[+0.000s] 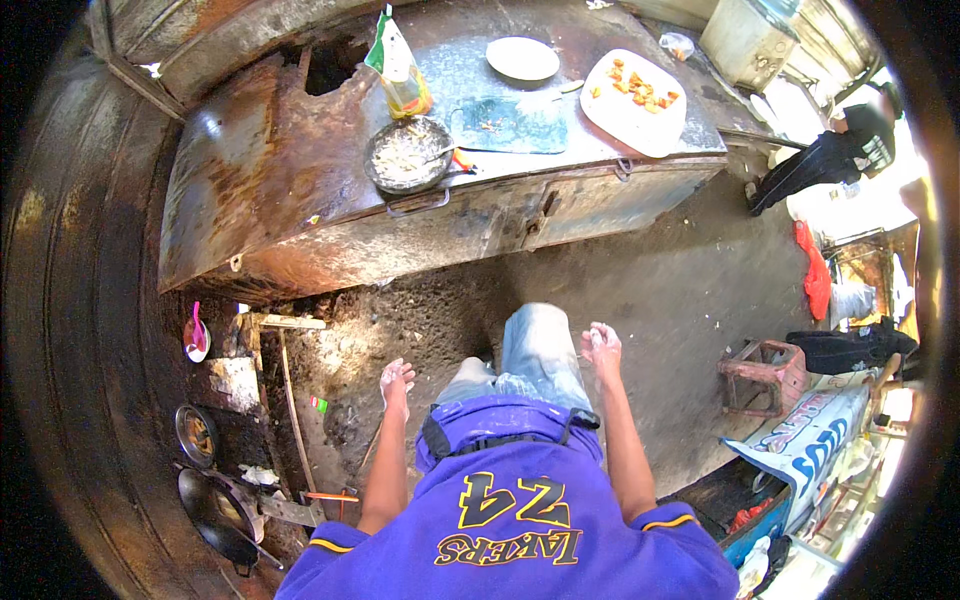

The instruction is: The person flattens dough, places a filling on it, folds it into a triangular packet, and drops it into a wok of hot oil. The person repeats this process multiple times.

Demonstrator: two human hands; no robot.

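Observation:
My left hand (397, 386) hangs beside my left thigh, its fingers loosely bent and apart, dusted white, with nothing in it. On the other side my right hand (601, 352) is held next to my right knee, also whitened, fingers half curled and holding nothing I can see. Ahead, on a worn metal counter (330, 235), stands a dark bowl (408, 156) with a pale mixture and a spoon. A blue cutting board (510, 124) lies beside it. Orange pieces rest on a large white tray (635, 135). A white plate (522, 59) and a plastic bag of yellow liquid (400, 80) sit behind.
Left of me, a black wok (217, 515) and a round pan (197, 436) stand low by the dark wall. A reddish plastic stool (764, 378) is on the floor at right, near a printed banner (815, 440). Another person (850, 150) stands far right.

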